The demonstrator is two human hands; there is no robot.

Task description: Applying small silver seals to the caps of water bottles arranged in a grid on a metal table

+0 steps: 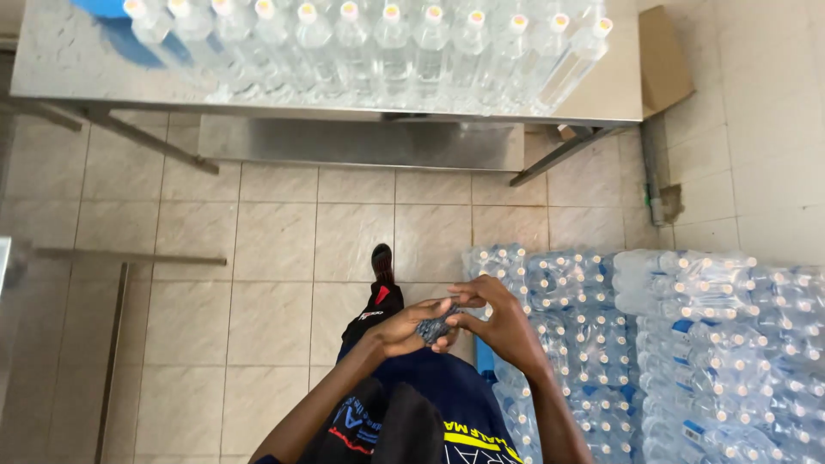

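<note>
Nearest the camera the person's dark blue shirt [430, 404] with yellow lettering fills the bottom edge, and one black shoe [381, 262] stands on the beige tiled floor [275, 249] just ahead; to the person's right, shrink-wrapped packs of water bottles [670, 344] are stacked in a low wall, the nearest pack just beside the right forearm and hemming in that side; each pack holds rows of small clear bottles with white caps, some wraps showing blue patches; in front of the body the two hands meet above the floor; the left hand [404, 331] is cupped, its fingers curled partway around a small crumpled grey bundle [436, 328], whose material is too small to tell; the right hand [498, 322] comes from the other side, its fingertips pinched narrowly on the same bundle, so both hands touch it and each other; the bundle sits between the palms, just left of the nearest bottle pack; farther off a steel table [77, 60] spans the top of the view, its angled legs and a lower steel panel [361, 142] beneath; on the table stands a dense row of clear bottles [387, 43] with white caps, tilted away in the view; a brown cardboard piece [663, 60] leans at the table's right end against the white tiled wall [756, 129].
</note>
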